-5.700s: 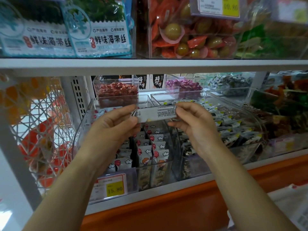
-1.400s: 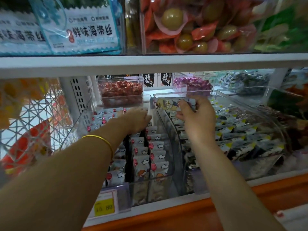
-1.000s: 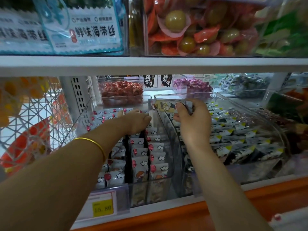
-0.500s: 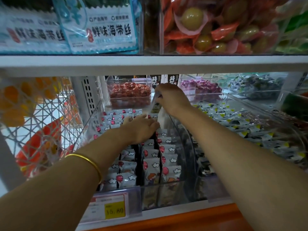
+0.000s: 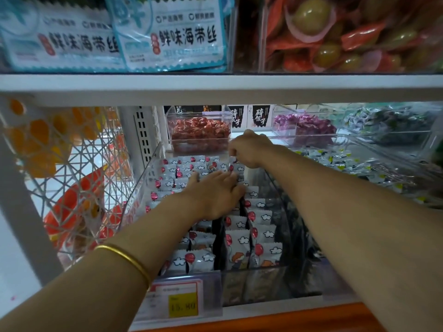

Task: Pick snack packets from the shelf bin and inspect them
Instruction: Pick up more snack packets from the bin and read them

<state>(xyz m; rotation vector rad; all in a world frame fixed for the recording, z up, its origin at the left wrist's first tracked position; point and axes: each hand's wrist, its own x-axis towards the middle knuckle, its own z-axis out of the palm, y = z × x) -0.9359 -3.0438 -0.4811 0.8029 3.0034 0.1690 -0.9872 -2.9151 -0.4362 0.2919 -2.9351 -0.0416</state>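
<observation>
The snack packets (image 5: 239, 240), white with clouds and red balloons, stand in tight rows inside a clear sloping bin (image 5: 141, 188) on the lower shelf. I see the left hand (image 5: 215, 192) lying flat on the middle rows, fingers straight and slightly spread, palm down on the packet tops and gripping nothing. A gold bangle (image 5: 124, 257) sits on that forearm. The right hand (image 5: 249, 149) is deeper in, at the bin's rear right corner, knuckles up and fingers curled down onto the last row. I cannot tell whether they pinch a packet there.

Room is tight at the back. The right hand is just beside a clear box of red candies (image 5: 199, 133) standing behind the bin, and the white edge of the upper shelf (image 5: 215, 87) runs overhead. The right forearm crosses the bin's right wall and the neighbouring bin of grey and yellow packets (image 5: 359, 164). The front rows of the task bin lie uncovered, with a yellow price tag (image 5: 183, 305) clipped to the front wall above an orange ledge (image 5: 263, 319).

To the left a white wire basket (image 5: 67, 176) with orange contents stands close to the bin's left wall. Above, seaweed packs (image 5: 172, 37) fill the upper shelf.
</observation>
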